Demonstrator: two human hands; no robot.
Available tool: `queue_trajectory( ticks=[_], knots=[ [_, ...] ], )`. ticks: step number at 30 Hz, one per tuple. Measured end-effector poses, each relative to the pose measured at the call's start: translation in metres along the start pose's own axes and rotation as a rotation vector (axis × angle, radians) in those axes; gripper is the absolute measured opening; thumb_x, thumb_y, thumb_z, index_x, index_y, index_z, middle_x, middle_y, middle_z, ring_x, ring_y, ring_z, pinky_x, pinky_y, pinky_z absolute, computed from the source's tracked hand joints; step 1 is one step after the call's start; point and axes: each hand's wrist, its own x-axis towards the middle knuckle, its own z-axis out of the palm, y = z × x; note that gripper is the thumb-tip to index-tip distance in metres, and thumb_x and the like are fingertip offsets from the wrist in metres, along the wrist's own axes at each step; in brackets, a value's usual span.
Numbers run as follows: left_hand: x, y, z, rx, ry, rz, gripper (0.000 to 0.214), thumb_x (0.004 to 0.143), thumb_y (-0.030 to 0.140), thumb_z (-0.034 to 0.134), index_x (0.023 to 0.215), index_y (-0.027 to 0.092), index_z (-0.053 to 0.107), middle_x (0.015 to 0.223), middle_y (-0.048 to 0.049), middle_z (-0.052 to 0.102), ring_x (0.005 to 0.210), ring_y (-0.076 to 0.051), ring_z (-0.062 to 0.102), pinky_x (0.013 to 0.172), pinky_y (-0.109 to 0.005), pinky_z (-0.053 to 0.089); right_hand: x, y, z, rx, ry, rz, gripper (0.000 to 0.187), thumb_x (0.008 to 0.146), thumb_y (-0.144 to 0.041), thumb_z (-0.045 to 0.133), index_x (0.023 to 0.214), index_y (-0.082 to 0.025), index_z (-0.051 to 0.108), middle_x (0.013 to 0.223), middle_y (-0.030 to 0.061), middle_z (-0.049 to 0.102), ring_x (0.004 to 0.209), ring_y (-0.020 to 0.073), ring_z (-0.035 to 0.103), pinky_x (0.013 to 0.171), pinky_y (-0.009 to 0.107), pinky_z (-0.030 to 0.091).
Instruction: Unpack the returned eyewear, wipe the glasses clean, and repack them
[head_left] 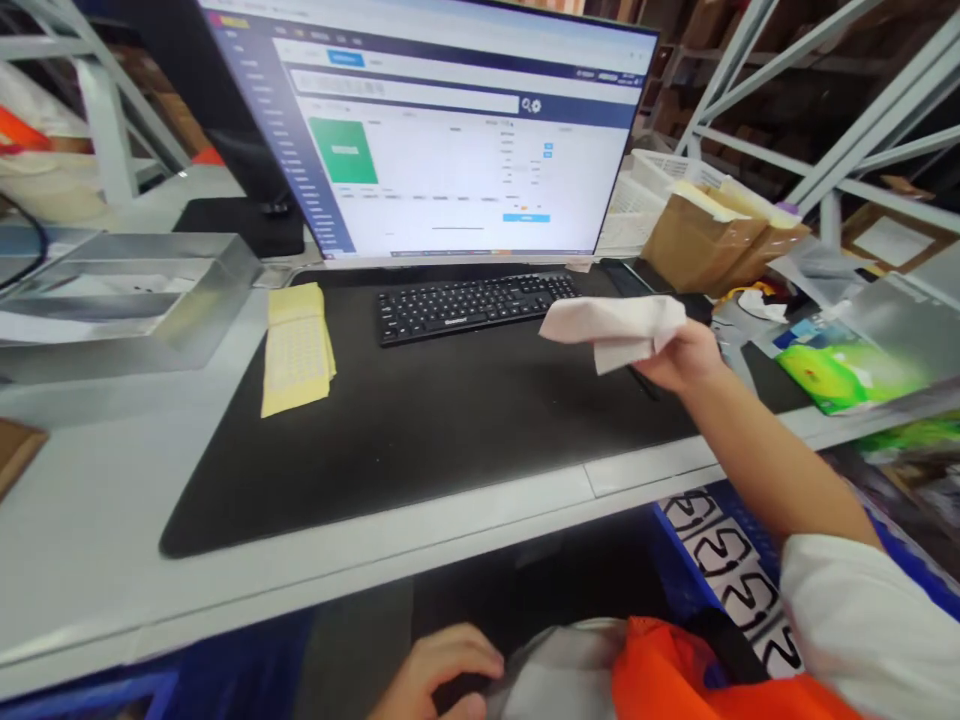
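The tabletop (112, 520) is spanning the view, its near edge running obliquely up toward the right. On it a monitor (465, 190) is standing at the back, displaying a page with a green block, and a black mat (450, 420) is lying before it. The right arm (787, 470) is entering from the lower right: it is emerging from a white sleeve (862, 610), crossing the near edge and reaching diagonally forward and to the left. The forearm is slanting upward in the view, and the wrist is continuing roughly in its line. A black keyboard (480, 305) is lying along the back of the mat, and a stack of yellow slips (296, 350) is resting at the mat's left side.

A folded white sheet (619, 325), whether cloth or paper cannot be told, is showing above the right part of the mat, beside the keyboard's right end. Its right end is lying within the grip of the right hand (691, 355); the greater part is extending leftward past the fingers, with one flap hanging below. The right fingers are pinching the sheet, although it is partly hiding them, so their exact placement cannot be told. The left hand (442, 668) is hovering or resting low, below the near edge and close to the body; which of the two cannot be told. Its fingers are curving loosely, the thumb standing apart from them, well away from the sheet.
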Motion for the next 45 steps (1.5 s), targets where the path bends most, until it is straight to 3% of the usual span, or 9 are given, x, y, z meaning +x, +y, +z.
queue_trajectory(
  ticks=[2,5,7,12,17,28,35,41,45],
  knots=[
    [0.027,0.050,-0.026,-0.125,-0.122,0.065,0.036,0.096,0.060,0.056,0.101,0.033,0.080,0.092,-0.0063,0.078,0.091,-0.024,0.074,0.085,-0.039,0.062,-0.021,0.006,0.029,0.120,-0.123,0.120,0.038,0.075,-0.050,0.052,0.088,-0.020,0.072,0.090,0.0146,0.076,0.105,0.0380,0.071,0.084,0.052,0.058],
    [0.099,0.102,-0.063,-0.098,0.214,0.008,0.048,0.087,0.069,0.063,0.098,0.025,0.079,0.100,-0.0105,0.077,0.105,-0.029,0.071,0.096,-0.046,0.057,-0.034,0.018,0.066,0.301,-0.300,0.240,0.031,0.067,-0.053,0.061,0.070,-0.022,0.066,0.073,0.0108,0.072,0.091,0.0356,0.072,0.079,0.049,0.058],
    [0.153,0.113,-0.079,-0.199,0.312,-0.132,0.059,0.084,0.075,0.061,0.101,0.021,0.077,0.102,-0.0114,0.077,0.109,-0.029,0.069,0.095,-0.044,0.054,-0.033,0.027,0.084,0.450,-0.412,0.284,0.026,0.064,-0.048,0.067,0.067,-0.023,0.066,0.070,0.0078,0.071,0.080,0.0309,0.072,0.076,0.045,0.059],
    [0.238,0.099,-0.082,-0.454,0.061,-0.325,0.065,0.061,0.076,0.081,0.079,0.015,0.071,0.076,-0.0049,0.069,0.071,-0.017,0.063,0.066,-0.028,0.048,-0.024,0.047,0.098,0.661,-0.501,0.393,0.030,0.074,-0.050,0.068,0.081,-0.022,0.072,0.085,0.0063,0.078,0.093,0.0298,0.073,0.092,0.046,0.057],
    [0.236,0.084,-0.075,-0.419,0.405,-0.059,0.049,0.062,0.056,0.090,0.070,0.016,0.063,0.067,0.0021,0.061,0.060,-0.009,0.052,0.058,-0.022,0.040,-0.025,0.058,0.098,0.707,-0.516,0.378,0.066,0.074,-0.080,0.066,0.106,-0.022,0.073,0.104,0.0076,0.079,0.114,0.0319,0.070,0.099,0.047,0.054],
    [0.227,0.074,-0.093,0.327,0.714,0.445,0.018,0.093,0.035,0.066,0.100,0.019,0.067,0.105,-0.0074,0.069,0.100,-0.019,0.066,0.087,-0.033,0.053,-0.036,0.056,0.106,0.669,-0.369,0.385,0.032,0.083,-0.049,0.078,0.091,-0.019,0.078,0.093,0.0067,0.079,0.090,0.0232,0.073,0.088,0.036,0.057],
    [0.210,0.084,-0.063,0.802,0.450,0.805,0.068,0.102,0.052,0.046,0.158,0.017,0.033,0.160,-0.0226,0.043,0.157,-0.036,0.028,0.123,-0.060,0.029,-0.047,0.045,0.109,0.763,-0.378,0.405,0.033,0.086,-0.052,0.072,0.098,-0.020,0.077,0.098,0.0060,0.079,0.100,0.0256,0.073,0.091,0.041,0.060],
    [0.194,0.087,-0.041,0.893,-0.065,1.271,0.036,0.098,0.052,0.056,0.094,0.022,0.075,0.100,-0.0065,0.080,0.113,-0.019,0.072,0.124,-0.038,0.036,-0.049,0.037,0.103,0.772,-0.371,0.470,0.042,0.094,-0.056,0.059,0.104,-0.020,0.077,0.108,0.0082,0.079,0.115,0.0283,0.071,0.104,0.047,0.055],
    [0.192,0.090,-0.041,1.012,0.358,1.071,0.036,0.094,0.043,0.063,0.122,0.021,0.070,0.132,-0.0103,0.072,0.138,-0.028,0.058,0.129,-0.050,0.026,-0.050,0.035,0.103,0.763,-0.381,0.497,0.037,0.095,-0.051,0.059,0.104,-0.020,0.076,0.106,0.0074,0.080,0.117,0.0275,0.071,0.108,0.046,0.053]
  ],
)
